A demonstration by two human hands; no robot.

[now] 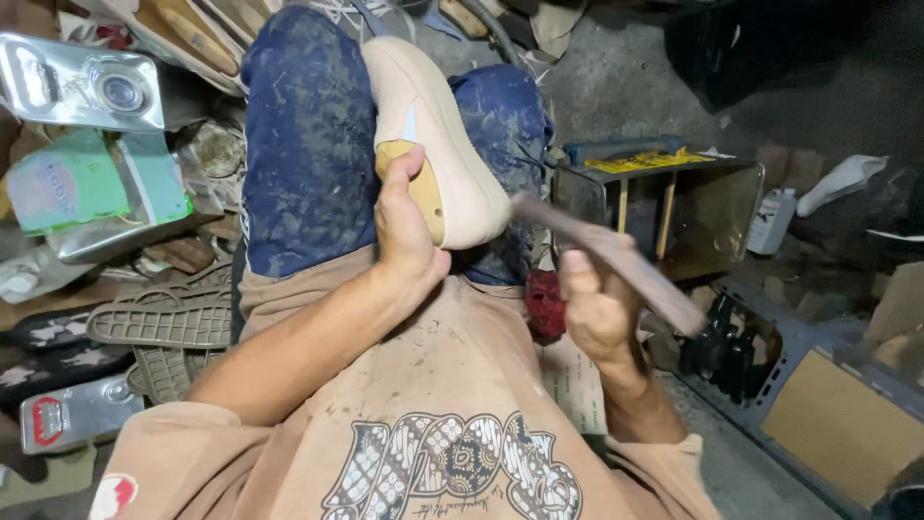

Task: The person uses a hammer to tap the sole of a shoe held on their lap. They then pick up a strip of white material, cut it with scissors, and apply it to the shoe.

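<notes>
The beige shoe (438,135) lies lengthwise along the person's lap, clamped at its near end by the left hand (406,236). The right hand (595,308), gripping a brown tool (616,260), is just beside the shoe's near end, the tool's tip touching it.

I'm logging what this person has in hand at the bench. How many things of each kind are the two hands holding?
Beige shoe, resting on the lap, steadied by the left hand: 1
Hammer-like tool with a wooden handle, in the right hand: 1
Total: 2
</notes>
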